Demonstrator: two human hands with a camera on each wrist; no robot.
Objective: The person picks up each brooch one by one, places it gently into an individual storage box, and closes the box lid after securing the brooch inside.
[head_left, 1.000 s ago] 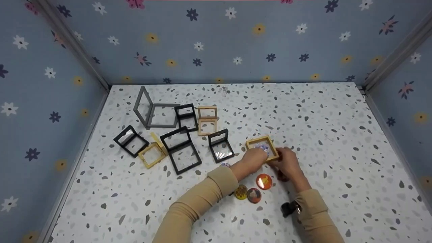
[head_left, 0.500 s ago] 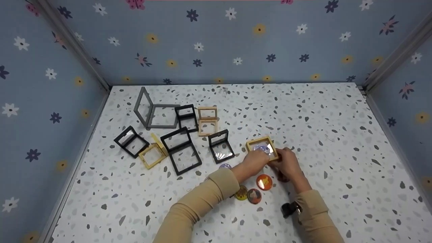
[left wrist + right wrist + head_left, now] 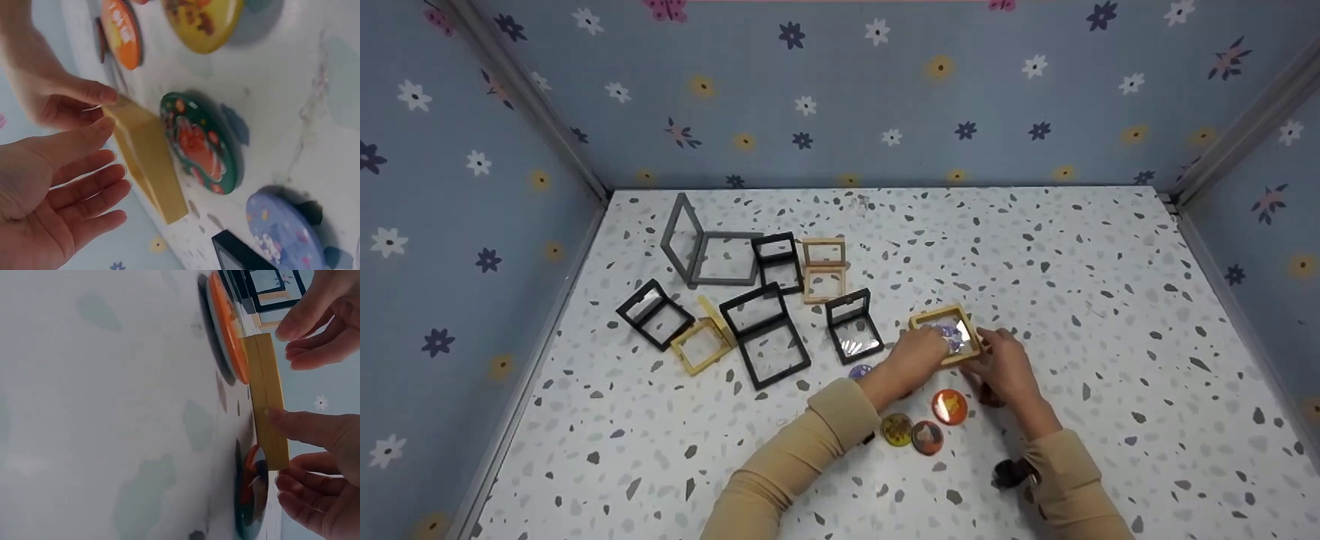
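Note:
A yellow display frame [image 3: 967,345] lies face up right of centre, with a purple round badge [image 3: 958,334] inside it. My right hand [image 3: 1006,369] grips its near right corner; in the right wrist view the thumb presses the frame's side [image 3: 269,433] and the fingers lie beyond it. My left hand [image 3: 916,354] is over the frame's near left part, covering some of the badge. In the left wrist view, the fingers of the left hand [image 3: 67,194] are loosely extended, palm bare, with the thumb tip at the frame's edge [image 3: 149,157].
Near the hands lie an orange badge [image 3: 950,406], a yellow one [image 3: 897,429], a red-and-dark one [image 3: 928,437], a purple one [image 3: 861,372] and a green one [image 3: 199,146]. Opened frames stand leftward, including a black frame [image 3: 855,337] and a grey frame [image 3: 727,281].
My left hand has drawn back slightly to the left, so more of the purple badge in the frame shows. The right hand keeps its hold on the corner.

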